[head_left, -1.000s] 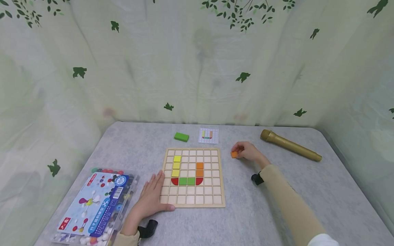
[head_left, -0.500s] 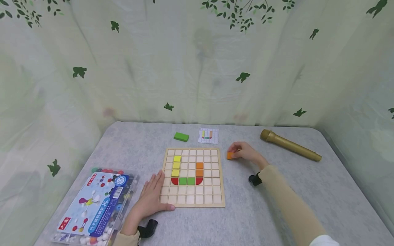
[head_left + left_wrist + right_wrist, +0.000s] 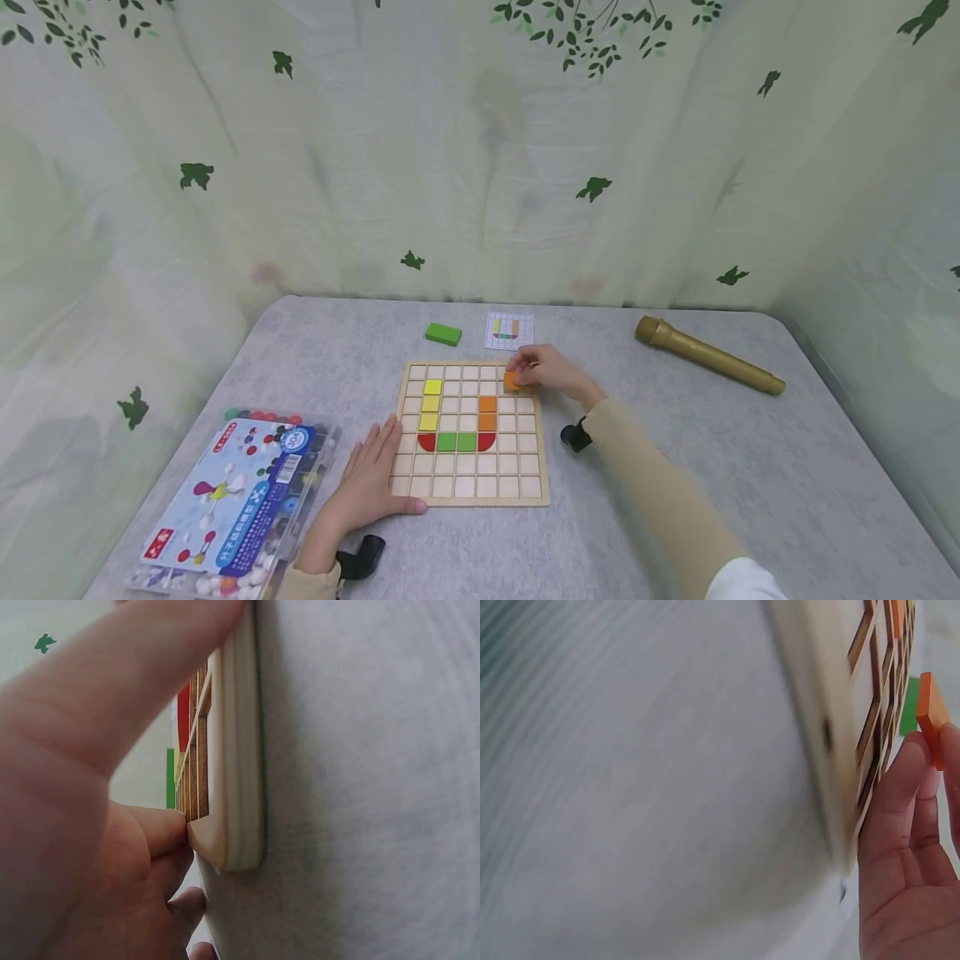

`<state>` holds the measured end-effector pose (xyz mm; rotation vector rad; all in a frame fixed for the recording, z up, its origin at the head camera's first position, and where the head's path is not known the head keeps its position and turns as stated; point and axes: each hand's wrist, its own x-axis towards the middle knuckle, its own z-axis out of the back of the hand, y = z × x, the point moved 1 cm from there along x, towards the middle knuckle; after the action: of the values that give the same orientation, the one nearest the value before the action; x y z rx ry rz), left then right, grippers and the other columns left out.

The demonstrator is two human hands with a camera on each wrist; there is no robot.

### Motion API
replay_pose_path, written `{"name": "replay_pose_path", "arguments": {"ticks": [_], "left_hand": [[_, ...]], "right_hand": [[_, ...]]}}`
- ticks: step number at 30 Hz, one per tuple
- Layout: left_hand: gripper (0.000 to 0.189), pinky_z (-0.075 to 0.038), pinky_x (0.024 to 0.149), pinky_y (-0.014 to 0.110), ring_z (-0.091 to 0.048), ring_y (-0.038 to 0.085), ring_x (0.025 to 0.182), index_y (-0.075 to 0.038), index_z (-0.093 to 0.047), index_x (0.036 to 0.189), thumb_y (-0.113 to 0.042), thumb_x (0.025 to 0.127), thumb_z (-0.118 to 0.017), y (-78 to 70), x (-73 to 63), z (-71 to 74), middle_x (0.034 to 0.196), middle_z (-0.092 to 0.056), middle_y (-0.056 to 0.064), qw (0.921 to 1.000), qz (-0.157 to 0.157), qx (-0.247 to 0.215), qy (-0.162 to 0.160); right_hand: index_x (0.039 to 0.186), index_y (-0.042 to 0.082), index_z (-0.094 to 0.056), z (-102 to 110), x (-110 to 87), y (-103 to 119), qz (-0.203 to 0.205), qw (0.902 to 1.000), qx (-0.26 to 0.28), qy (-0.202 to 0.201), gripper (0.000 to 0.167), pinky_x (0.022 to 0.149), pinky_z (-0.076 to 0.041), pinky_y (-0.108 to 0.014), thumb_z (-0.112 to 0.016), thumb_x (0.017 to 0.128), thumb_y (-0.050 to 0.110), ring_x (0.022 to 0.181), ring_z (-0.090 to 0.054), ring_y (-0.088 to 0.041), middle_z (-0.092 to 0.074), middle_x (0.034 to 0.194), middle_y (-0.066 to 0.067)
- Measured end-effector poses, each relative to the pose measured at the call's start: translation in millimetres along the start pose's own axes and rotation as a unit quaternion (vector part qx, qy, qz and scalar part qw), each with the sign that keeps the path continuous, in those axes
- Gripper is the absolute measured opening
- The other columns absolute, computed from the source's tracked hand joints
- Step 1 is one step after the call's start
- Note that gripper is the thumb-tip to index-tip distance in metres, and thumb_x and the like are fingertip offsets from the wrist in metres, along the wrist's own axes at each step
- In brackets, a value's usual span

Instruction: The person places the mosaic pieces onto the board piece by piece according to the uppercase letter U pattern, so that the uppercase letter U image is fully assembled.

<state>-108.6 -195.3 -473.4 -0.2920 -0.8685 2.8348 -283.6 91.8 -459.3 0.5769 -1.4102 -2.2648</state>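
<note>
A wooden grid board [image 3: 471, 506] lies on the table, bearing yellow [image 3: 431, 404], red, green and orange tiles in a U shape. My right hand [image 3: 553, 372] pinches an orange square tile [image 3: 511, 382] between thumb and fingers, above the board's upper right cells; the right wrist view shows the same orange tile [image 3: 930, 712] raised clear of the grid. At the board's lower left, my left hand [image 3: 369, 481] rests with straight, spread fingers against the left edge and the thumb along the front edge. The left wrist view shows the thumb [image 3: 112, 682] lying along the board's rim.
Behind the board lie a green block [image 3: 443, 334] and a card [image 3: 509, 330] printed with a coloured U pattern. A clear plastic box [image 3: 225, 500] with a blue label stands at left. A gold microphone-shaped object [image 3: 708, 356] lies at back right.
My right hand has moved left with the orange tile, from the table beside the board to over its upper right cells. The left hand stays put.
</note>
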Motion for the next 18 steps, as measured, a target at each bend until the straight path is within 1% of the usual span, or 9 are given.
{"name": "replay_pose_path", "arguments": {"ticks": [7, 12, 18], "left_hand": [[0.127, -0.002, 0.110, 0.060, -0.002, 0.044, 0.142, 0.009, -0.014, 0.149, -0.052, 0.063, -0.084, 0.3, 0.2, 0.3, 0.157, -0.008, 0.022, 1.0000, -0.004, 0.001, 0.001], [0.127, -0.002, 0.111, 0.060, -0.002, 0.043, 0.142, 0.008, -0.013, 0.149, -0.053, 0.063, -0.084, 0.8, 0.8, -0.5, 0.157, -0.007, 0.022, 1.0000, -0.003, 0.001, 0.002], [0.127, -0.002, 0.111, 0.060, -0.002, 0.043, 0.142, 0.008, -0.013, 0.149, -0.052, 0.063, -0.084, 1.9, 1.2, -1.4, 0.157, -0.007, 0.022, 1.0000, -0.001, 0.000, 0.002]], "right_hand": [[0.094, -0.002, -0.065, -21, 16.2, 11, -0.003, 0.9998, -0.017, 0.009, 0.009, 0.061, -0.047, -0.024, -0.061, 0.086, -0.003, 0.072, -0.053, -0.016, -0.058, 0.083, -0.006], [0.094, -0.002, -0.065, -30, 18.4, 19, -0.014, 0.9992, -0.037, 0.005, 0.009, 0.056, -0.048, -0.025, -0.061, 0.086, -0.003, 0.067, -0.054, -0.016, -0.059, 0.081, -0.006], [0.090, 0.002, -0.066, -36, 19.2, 22, -0.027, 0.9973, -0.067, -0.013, 0.007, 0.056, -0.047, -0.023, -0.063, 0.085, -0.003, 0.066, -0.053, -0.014, -0.060, 0.080, -0.004]]}}
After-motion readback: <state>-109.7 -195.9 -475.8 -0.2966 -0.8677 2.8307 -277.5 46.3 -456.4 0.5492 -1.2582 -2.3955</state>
